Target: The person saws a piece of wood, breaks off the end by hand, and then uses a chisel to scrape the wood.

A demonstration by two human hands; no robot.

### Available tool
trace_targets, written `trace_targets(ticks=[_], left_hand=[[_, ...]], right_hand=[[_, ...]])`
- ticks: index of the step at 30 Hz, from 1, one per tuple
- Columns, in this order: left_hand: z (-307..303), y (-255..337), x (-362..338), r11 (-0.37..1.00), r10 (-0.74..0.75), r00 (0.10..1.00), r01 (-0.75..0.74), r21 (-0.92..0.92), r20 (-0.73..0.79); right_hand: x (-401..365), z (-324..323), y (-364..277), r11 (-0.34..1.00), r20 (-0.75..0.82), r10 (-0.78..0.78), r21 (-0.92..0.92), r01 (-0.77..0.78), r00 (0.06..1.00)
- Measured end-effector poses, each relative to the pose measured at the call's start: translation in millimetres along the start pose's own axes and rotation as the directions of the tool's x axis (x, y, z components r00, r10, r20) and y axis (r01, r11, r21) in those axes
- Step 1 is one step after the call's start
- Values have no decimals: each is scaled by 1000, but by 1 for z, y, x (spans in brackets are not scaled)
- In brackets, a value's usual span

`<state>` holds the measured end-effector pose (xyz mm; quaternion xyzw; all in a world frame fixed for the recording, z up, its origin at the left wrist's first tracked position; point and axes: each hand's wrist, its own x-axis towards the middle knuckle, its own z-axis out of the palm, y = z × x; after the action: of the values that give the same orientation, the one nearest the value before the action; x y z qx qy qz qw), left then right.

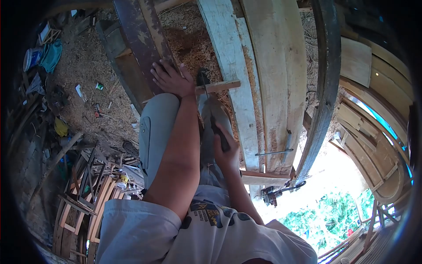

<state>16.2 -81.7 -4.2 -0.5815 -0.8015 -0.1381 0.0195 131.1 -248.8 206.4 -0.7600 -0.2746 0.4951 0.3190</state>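
My right hand point(226, 152) is wrapped round the dark handle of a hand saw point(216, 126). The saw's narrow blade points away from me and crosses a thin wooden strip point(224, 86). That strip spans the gap between a dark brown plank point(140, 44) and a pale weathered board point(226, 48). With fingers spread, my left hand point(173, 80) lies flat on the brown plank, its heel close to the strip. My bent knee is right beside this hand and covers part of the strip.
Wide boards point(274, 66) lie lengthwise on the right, with a metal clamp bar point(274, 152) across them. Sawdust point(116, 88) covers the ground. Scrap wood point(83, 202) is piled at lower left, near a bucket point(33, 58). A dark tool point(271, 196) sits by the boards' near end.
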Motion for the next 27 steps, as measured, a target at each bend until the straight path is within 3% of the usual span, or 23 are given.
trace_targets(ticks=[2, 5, 8, 12, 14, 15, 17, 20, 21, 23, 27], left_hand=[[2, 1, 1, 1000, 3, 1000, -3, -6, -3], [1, 0, 0, 1000, -8, 1000, 8, -4, 5], [-1, -1, -1, 1000, -9, 1000, 9, -5, 26], [-1, 0, 0, 1000, -8, 1000, 8, -9, 20], [1, -2, 1, 1000, -6, 1000, 6, -7, 16], [0, -1, 0, 1000, -2, 1000, 2, -12, 18], [1, 0, 0, 1000, 5, 1000, -5, -20, 5], [2, 0, 2, 1000, 10, 1000, -11, -27, -23], [2, 0, -1, 1000, 7, 1000, -8, -27, -30], [2, 0, 1, 1000, 16, 1000, -16, -8, -14], [0, 1, 0, 1000, 12, 1000, -12, 11, 15]], right_hand=[[44, 19, -9, 994, 1, -6, -108, 7, 1000], [40, 20, 4, 996, -40, 32, -83, -36, 999], [-17, -4, 21, 998, -16, -57, 30, 57, 998], [40, 22, -3, 992, -58, -101, -76, 96, 993], [44, 21, -9, 998, -38, 66, -13, -67, 997], [26, 13, -1, 997, -44, 73, -10, -73, 996], [-19, -2, 21, 998, -19, -70, -11, 70, 997], [35, 22, 13, 983, -80, -176, -61, 171, 981], [44, 25, 8, 984, -84, -175, -60, 170, 981], [57, 32, -3, 999, -46, 31, 15, -31, 998], [-9, 14, 10, 999, -71, -45, 16, 46, 996]])
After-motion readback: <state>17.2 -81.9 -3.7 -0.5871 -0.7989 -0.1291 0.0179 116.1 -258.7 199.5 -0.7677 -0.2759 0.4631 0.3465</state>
